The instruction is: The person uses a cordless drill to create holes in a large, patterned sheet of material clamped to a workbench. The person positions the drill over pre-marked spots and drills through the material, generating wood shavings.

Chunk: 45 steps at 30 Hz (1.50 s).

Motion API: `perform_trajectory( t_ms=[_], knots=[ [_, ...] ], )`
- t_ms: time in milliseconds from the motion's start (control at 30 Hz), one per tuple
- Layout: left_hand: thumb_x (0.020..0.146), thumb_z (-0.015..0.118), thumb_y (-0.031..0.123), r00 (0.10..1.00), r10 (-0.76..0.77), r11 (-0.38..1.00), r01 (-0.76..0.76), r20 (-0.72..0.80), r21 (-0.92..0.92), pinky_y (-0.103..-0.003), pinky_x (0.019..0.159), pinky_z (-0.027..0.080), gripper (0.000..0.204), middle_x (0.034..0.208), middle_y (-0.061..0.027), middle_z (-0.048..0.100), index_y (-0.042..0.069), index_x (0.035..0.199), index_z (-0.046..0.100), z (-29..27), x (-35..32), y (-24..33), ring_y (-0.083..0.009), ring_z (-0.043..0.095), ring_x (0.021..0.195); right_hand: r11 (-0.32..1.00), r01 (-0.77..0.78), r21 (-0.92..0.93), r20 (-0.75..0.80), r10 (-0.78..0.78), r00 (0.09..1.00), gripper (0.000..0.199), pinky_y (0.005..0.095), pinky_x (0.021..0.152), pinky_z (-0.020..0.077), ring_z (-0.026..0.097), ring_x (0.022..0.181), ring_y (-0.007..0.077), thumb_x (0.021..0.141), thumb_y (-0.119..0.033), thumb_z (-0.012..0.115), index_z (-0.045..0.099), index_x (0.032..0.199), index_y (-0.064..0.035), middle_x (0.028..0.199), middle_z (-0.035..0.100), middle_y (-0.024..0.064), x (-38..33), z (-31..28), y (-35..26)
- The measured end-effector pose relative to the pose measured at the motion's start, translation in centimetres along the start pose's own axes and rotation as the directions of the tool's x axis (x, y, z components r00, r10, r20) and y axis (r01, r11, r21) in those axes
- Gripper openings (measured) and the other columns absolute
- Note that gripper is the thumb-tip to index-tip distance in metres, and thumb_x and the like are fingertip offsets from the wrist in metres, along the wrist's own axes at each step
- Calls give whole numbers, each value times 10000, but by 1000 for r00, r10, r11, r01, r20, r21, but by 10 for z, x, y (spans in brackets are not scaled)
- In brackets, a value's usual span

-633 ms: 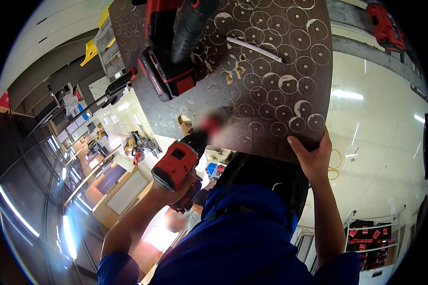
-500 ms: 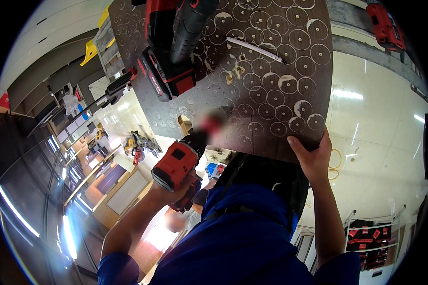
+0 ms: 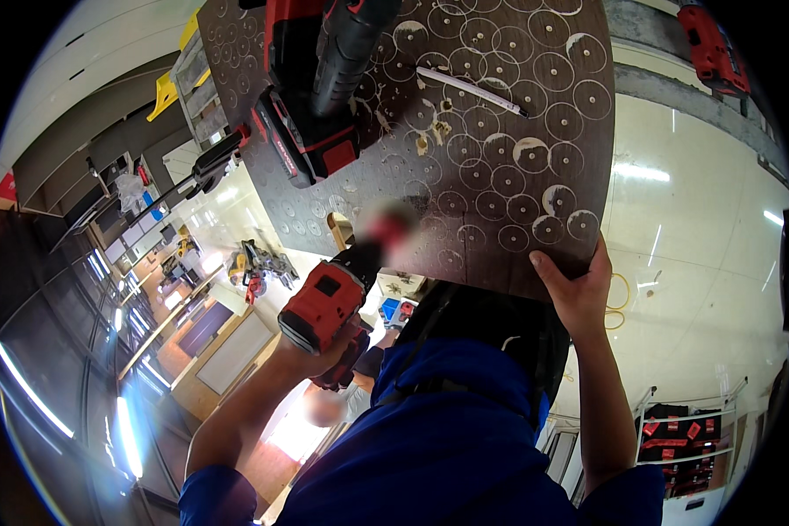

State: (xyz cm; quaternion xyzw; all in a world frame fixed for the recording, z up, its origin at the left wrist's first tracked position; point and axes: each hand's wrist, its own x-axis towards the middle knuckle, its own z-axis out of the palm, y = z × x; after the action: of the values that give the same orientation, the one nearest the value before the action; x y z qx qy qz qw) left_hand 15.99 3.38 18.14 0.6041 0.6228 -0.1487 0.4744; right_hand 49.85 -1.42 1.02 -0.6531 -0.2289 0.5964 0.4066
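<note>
A dark brown board (image 3: 500, 175) scored with several round cut marks fills the upper middle. My right hand (image 3: 574, 294) grips its near right edge. A red and black cordless drill (image 3: 329, 302) is in my left hand (image 3: 320, 355), its nose pointing at the board's near edge, where the tip is blurred. A second red and black power drill (image 3: 316, 96) lies on the board farther off, with wood chips around it. A thin white strip (image 3: 469, 90) lies to its right.
A black-handled screwdriver (image 3: 206, 167) sticks out past the board's left edge. Another red tool (image 3: 710, 48) hangs at the top right. A rack with red and black items (image 3: 675, 430) stands at the lower right. A yellow cord (image 3: 620, 302) lies on the glossy floor.
</note>
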Motion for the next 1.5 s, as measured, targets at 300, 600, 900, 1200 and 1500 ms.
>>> perform_trajectory(
  t_ms=[300, 600, 900, 1200, 1500],
  knots=[
    [917, 679, 148, 999, -36, 999, 35, 24, 38, -355, 690, 570, 191, 899, -101, 696, 46, 1076, 659, -2, 1, 7, -255, 703, 790, 1000, 0, -26, 1, 1, 1000, 519, 319, 858, 542, 687, 942, 173, 776, -100, 842, 565, 1199, 18, 1045, 721, 115, -1, 0, -3],
    [996, 604, 183, 999, 6, 999, -7, -42, -36, -243, 495, 425, 113, 638, 28, 559, 74, 971, 611, 6, 3, 13, -63, 533, 540, 999, 18, -45, -14, -18, 1000, 497, 317, 845, 544, 693, 927, 177, 772, -106, 845, 574, 1171, 12, 1033, 721, 118, -1, -1, 2],
    [943, 630, 106, 993, 77, 991, -87, -91, -106, -276, 602, 513, 187, 837, -33, 671, 45, 1120, 622, 7, 13, 23, -124, 621, 656, 998, 41, -54, -14, -42, 999, 490, 311, 848, 539, 690, 937, 178, 773, -109, 843, 581, 1168, 15, 1033, 722, 115, -2, -1, 4],
    [953, 664, 186, 996, -9, 972, -13, -90, -236, -267, 546, 499, 196, 764, -14, 639, 52, 1088, 614, 5, 8, 32, -97, 606, 580, 994, 107, 35, -6, -106, 994, 456, 310, 866, 537, 678, 956, 163, 812, -84, 814, 575, 1187, 22, 1054, 717, 99, -2, 1, 10],
    [928, 654, 113, 968, -247, 879, 238, 31, -412, -275, 569, 488, 186, 786, -13, 623, 36, 1087, 597, 8, 7, 30, -94, 576, 626, 989, 125, -74, -26, -127, 992, 427, 317, 855, 540, 690, 933, 177, 798, -101, 828, 597, 1136, 20, 1028, 728, 112, -2, 1, 7]
  ],
)
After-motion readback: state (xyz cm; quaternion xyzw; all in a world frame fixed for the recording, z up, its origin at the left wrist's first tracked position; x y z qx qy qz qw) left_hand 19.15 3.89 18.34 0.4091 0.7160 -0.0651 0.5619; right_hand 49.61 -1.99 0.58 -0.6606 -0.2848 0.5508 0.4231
